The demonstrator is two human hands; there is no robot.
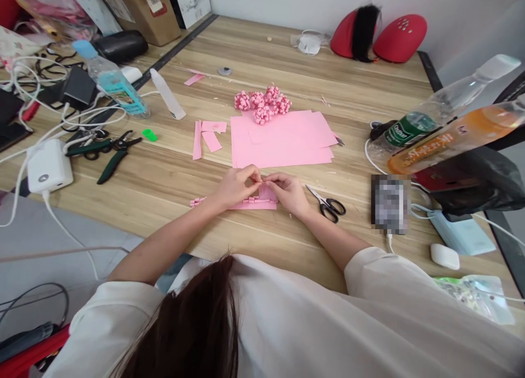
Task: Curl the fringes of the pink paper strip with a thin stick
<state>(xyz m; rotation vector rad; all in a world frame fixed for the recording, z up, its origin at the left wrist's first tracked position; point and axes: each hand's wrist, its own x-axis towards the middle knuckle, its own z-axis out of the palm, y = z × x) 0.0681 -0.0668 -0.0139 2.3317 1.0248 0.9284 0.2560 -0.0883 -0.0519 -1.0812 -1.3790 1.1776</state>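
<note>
My left hand (pixel 237 185) and my right hand (pixel 287 191) meet over a pink paper strip (pixel 246 203) lying on the wooden table (pixel 164 181). Both hands pinch the strip's upper edge, fingers closed on the paper. The strip's left end (pixel 197 202) shows small folded pleats. A stack of pink paper sheets (pixel 283 140) lies just beyond my hands. On its far edge sits a cluster of small pink paper flowers (pixel 263 104). Black-handled scissors (pixel 328 204) lie right of my right hand.
Cut pink strips (pixel 207 137) lie left of the sheets. Pliers and cutters (pixel 109 151), a white charger (pixel 48 166), cables and a water bottle (pixel 112 82) crowd the left. Bottles (pixel 443 132), a phone (pixel 390 203) and a black bag (pixel 484 186) stand right. Red objects (pixel 400 38) sit at the back.
</note>
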